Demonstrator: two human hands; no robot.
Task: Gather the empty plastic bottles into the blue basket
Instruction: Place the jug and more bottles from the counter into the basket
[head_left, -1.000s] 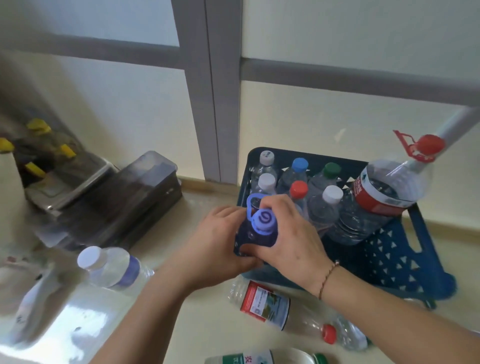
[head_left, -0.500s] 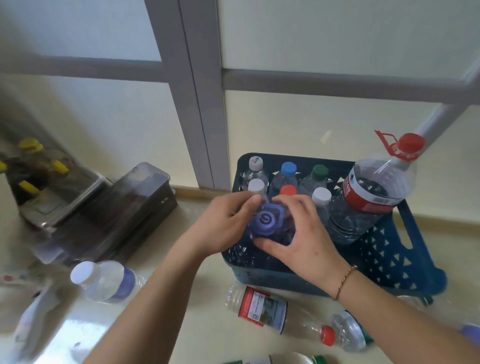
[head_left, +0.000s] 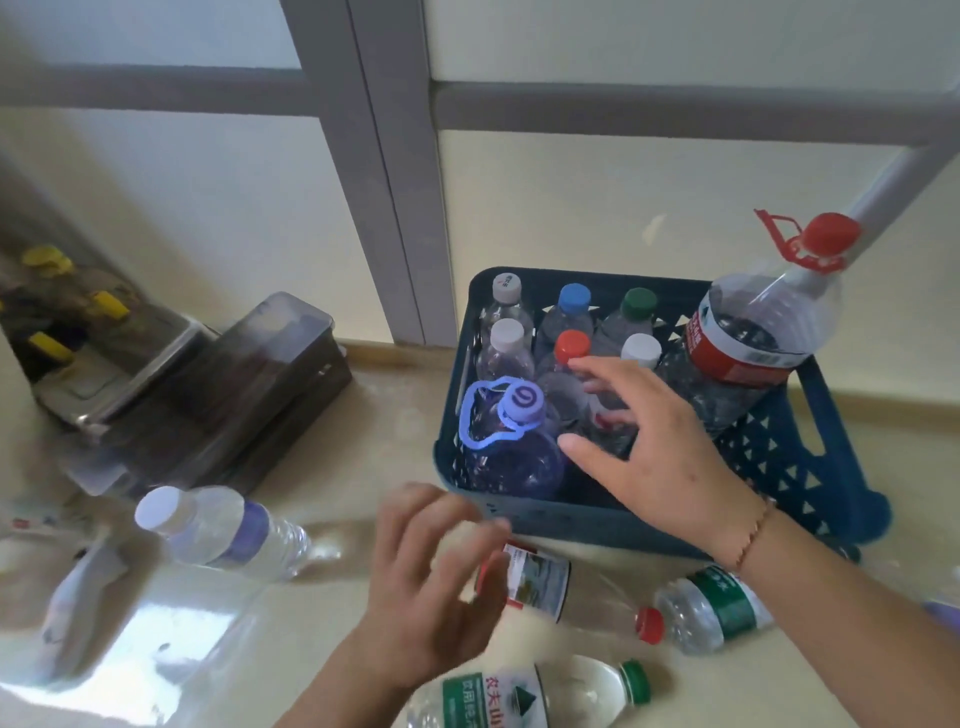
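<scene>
The blue basket (head_left: 795, 467) stands on the floor by the wall and holds several upright capped bottles. A purple bottle with a looped handle (head_left: 511, 447) stands in its near left corner. A big red-capped jug (head_left: 753, 338) leans in the right side. My right hand (head_left: 644, 441) hovers open over the basket, just right of the purple bottle. My left hand (head_left: 431, 566), blurred and empty, is in front of the basket above a red-labelled bottle (head_left: 561, 582) lying on the floor. More bottles lie nearby: white-capped (head_left: 223, 530), green-labelled (head_left: 711, 608) and a green-capped one (head_left: 530, 696).
A dark lidded box (head_left: 244, 384) sits at the left beside a metal tray with yellow-capped items (head_left: 78, 322). A grey frame post (head_left: 384, 208) rises behind the basket. White bag-like clutter (head_left: 57, 597) lies at the far left.
Both hands have let go of the purple bottle, which now stands in the basket. My left hand has drawn back toward the floor bottles; my right hand has lifted and opened.
</scene>
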